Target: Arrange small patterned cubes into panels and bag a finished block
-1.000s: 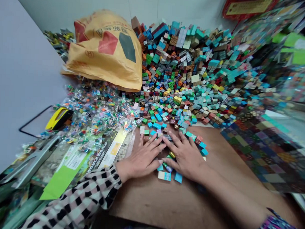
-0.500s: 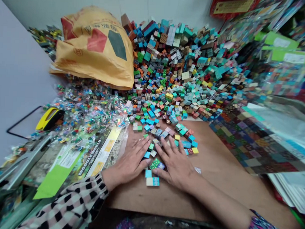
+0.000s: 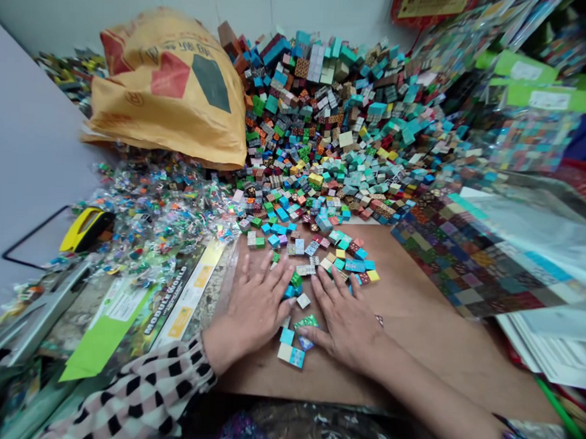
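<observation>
My left hand [image 3: 255,304] and my right hand [image 3: 345,314] both lie flat on a brown board [image 3: 414,326], fingers stretched out and spread. Between and just ahead of the fingers is a loose scatter of small coloured cubes [image 3: 320,259]. A few more cubes [image 3: 292,347] sit between my two thumbs, near the wrists. Beyond them rises a big heap of the same small blocks [image 3: 335,118], mostly teal, blue, brown and red. Neither hand grips anything.
An orange-yellow sack [image 3: 172,87] leans at the back left. Small clear packets of pieces [image 3: 163,208] spread to the left, by a yellow tool [image 3: 84,228] and printed box cards [image 3: 170,298]. Flat sheets of patterned squares [image 3: 469,257] lie right.
Both hands have drawn back toward me across the board, pulling cubes out of the heap's edge. More loose cubes now show ahead of the fingers. The camera has shifted slightly.
</observation>
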A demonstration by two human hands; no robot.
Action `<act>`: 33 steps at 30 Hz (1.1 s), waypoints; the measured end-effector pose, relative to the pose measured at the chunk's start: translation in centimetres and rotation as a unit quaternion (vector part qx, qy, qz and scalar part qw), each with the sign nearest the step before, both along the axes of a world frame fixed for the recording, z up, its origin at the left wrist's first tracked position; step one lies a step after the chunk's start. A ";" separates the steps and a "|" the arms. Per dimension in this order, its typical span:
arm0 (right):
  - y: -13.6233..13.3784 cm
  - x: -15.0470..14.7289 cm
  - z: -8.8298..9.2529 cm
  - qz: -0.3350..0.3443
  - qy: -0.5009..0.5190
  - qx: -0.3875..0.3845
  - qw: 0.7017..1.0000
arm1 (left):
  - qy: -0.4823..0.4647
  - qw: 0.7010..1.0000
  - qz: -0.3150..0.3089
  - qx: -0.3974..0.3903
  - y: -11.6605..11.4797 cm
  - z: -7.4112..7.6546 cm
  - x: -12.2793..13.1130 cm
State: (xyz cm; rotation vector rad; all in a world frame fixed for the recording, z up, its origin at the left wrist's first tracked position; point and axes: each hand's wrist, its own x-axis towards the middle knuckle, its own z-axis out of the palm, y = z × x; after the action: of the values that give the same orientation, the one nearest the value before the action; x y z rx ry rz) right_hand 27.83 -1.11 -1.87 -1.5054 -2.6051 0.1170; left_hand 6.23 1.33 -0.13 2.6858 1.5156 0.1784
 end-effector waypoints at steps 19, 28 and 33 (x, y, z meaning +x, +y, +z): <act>1.3 -2.0 1.0 0.074 0.069 0.025 0.995 | 0.005 1.000 -0.023 0.020 -2.4 -1.8 -2.9; 1.8 -1.1 -0.1 0.161 0.066 0.012 0.985 | -0.007 0.999 -0.028 -0.032 -4.2 -1.9 -4.3; 1.3 -0.4 -0.2 0.159 0.067 0.031 0.984 | -0.032 0.999 -0.031 -0.024 -4.9 -2.4 -4.1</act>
State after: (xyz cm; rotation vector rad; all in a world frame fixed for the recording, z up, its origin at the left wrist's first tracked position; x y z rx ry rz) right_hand 27.47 0.22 -2.07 -1.0136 -2.6888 0.1589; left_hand 2.08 -3.52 -2.57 2.6591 1.3979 0.2206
